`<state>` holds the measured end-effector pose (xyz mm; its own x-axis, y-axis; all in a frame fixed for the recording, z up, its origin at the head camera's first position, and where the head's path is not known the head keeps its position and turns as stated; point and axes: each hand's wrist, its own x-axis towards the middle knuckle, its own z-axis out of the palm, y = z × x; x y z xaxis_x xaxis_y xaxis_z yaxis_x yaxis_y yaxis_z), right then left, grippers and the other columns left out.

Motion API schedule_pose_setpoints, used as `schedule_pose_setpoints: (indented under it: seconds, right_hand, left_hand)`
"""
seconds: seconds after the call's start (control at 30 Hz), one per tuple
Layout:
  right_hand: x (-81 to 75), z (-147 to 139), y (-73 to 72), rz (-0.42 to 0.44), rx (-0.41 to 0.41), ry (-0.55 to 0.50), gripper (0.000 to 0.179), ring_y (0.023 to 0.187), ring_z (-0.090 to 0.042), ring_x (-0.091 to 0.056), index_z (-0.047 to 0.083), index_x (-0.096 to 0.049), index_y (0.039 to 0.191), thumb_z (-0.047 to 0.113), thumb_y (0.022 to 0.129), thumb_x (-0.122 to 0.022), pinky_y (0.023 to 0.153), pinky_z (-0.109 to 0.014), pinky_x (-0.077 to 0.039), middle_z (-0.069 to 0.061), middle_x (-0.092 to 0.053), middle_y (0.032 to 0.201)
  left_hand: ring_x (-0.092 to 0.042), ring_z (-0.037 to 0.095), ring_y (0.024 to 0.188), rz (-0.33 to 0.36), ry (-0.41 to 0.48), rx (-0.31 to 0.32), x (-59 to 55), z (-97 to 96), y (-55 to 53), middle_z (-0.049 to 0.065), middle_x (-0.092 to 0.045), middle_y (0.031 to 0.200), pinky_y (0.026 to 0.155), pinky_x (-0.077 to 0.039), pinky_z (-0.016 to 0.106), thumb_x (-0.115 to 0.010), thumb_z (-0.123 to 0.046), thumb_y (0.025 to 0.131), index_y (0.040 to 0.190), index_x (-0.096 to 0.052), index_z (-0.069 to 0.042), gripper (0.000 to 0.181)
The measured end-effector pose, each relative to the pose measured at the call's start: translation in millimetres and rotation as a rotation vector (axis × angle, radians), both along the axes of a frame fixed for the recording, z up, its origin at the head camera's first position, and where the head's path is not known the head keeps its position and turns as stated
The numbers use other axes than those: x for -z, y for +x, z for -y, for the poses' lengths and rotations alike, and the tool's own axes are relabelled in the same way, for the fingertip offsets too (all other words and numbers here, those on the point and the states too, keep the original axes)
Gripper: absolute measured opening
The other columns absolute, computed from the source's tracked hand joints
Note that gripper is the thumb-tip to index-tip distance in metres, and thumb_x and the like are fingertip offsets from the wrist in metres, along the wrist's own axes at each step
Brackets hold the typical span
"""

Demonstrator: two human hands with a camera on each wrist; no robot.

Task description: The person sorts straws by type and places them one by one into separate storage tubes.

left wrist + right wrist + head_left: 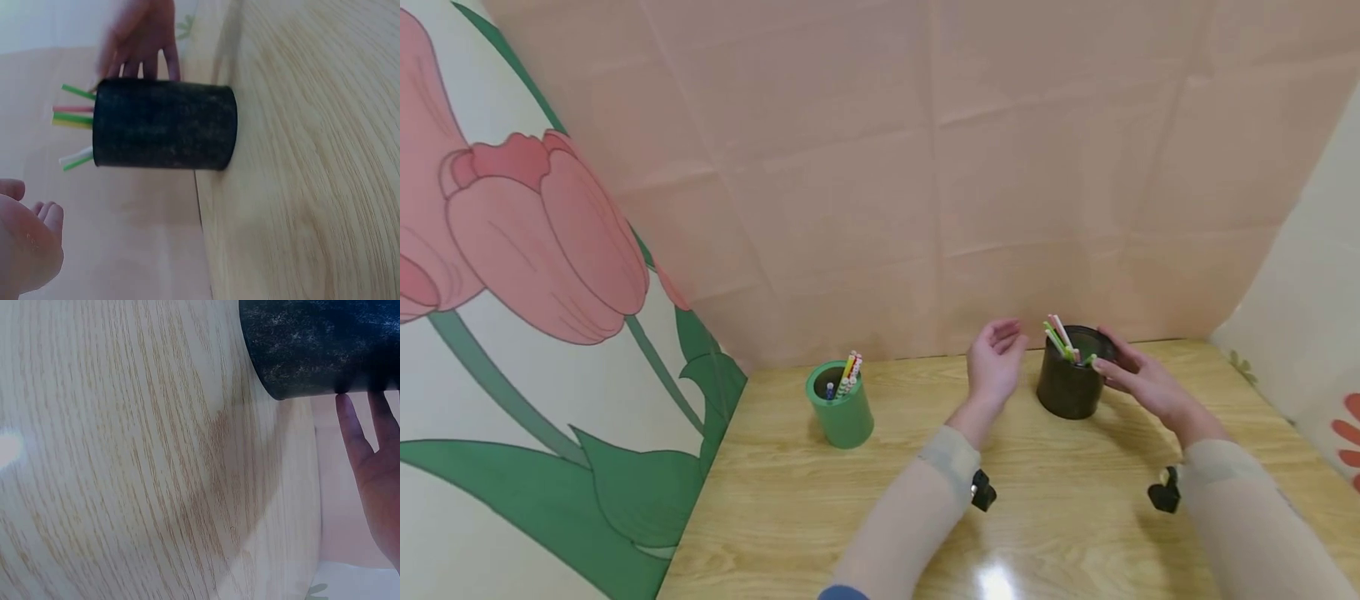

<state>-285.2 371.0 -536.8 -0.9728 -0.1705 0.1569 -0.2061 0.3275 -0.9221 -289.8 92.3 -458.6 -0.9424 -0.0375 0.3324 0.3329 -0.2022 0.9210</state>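
A black cylindrical pen holder (1070,387) stands upright on the wooden table near its back edge. Thin green, pink and white sticks (1056,335) poke out over its rim; whether they are pens or straws I cannot tell. Against the holder's right side rests my right hand (1138,379), thumb by the rim. In the right wrist view its fingers (354,434) look straight, with tips touching the dark wall. My left hand (995,362) hovers just left of the holder, apart from it, its fingers loosely bent around nothing.
On the left of the table (760,500) stands a green pen holder (844,421) with several patterned pens or pencils (850,373) in it. Pinkish-beige sheeting (850,208) covers the wall behind. A tulip-painted panel (550,242) borders the left side, and a white wall the right.
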Motion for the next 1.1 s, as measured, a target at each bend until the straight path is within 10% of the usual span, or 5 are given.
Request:
schedule_pose_setpoints:
  seconds: [0.2,0.47,0.83,1.1]
  right_hand:
    - [0.2,-4,-1.5,0.021,0.014,0.049,0.076,0.113,0.021,-0.050,0.027,-0.006,0.174,0.030,0.115,-0.054,0.092,-0.011,-0.054,-0.041,-0.024,0.165]
    - [0.9,-1,-0.3,0.019,0.014,0.051,0.075,0.111,0.022,-0.050,0.025,-0.007,0.174,0.026,0.115,-0.054,0.092,-0.011,-0.054,-0.042,-0.025,0.164]
    - [-3.3,-1,0.1,0.020,0.009,0.072,0.075,0.115,0.019,-0.050,0.033,-0.007,0.173,0.031,0.114,-0.054,0.091,-0.010,-0.053,-0.041,-0.025,0.165]
    - [-5.2,-11,7.8,0.029,0.018,0.156,0.077,0.110,0.020,-0.050,0.040,-0.006,0.172,0.034,0.114,-0.056,0.085,-0.008,-0.051,-0.041,-0.028,0.164]
  left_hand:
    - [-0.075,0.036,0.109,-0.013,0.008,-0.009,4.4,12.7,-4.5,0.006,-0.078,0.109,0.090,-0.061,0.023,-0.073,0.011,0.095,0.117,-0.074,0.001,0.024]
    - [-0.075,0.013,0.099,0.018,-0.020,-0.016,11.4,24.2,-3.4,-0.002,-0.077,0.107,0.091,-0.062,0.024,-0.075,0.006,0.096,0.118,-0.074,-0.004,0.025]
    - [-0.075,0.028,0.108,0.009,-0.045,-0.019,13.7,46.6,-3.3,0.000,-0.078,0.109,0.094,-0.061,0.026,-0.073,0.006,0.097,0.120,-0.074,-0.002,0.024]
    - [-0.070,0.021,0.123,-0.075,-0.287,0.111,12.4,91.7,14.4,0.001,-0.074,0.129,0.104,-0.056,0.026,-0.072,-0.011,0.104,0.135,-0.068,-0.005,0.032]
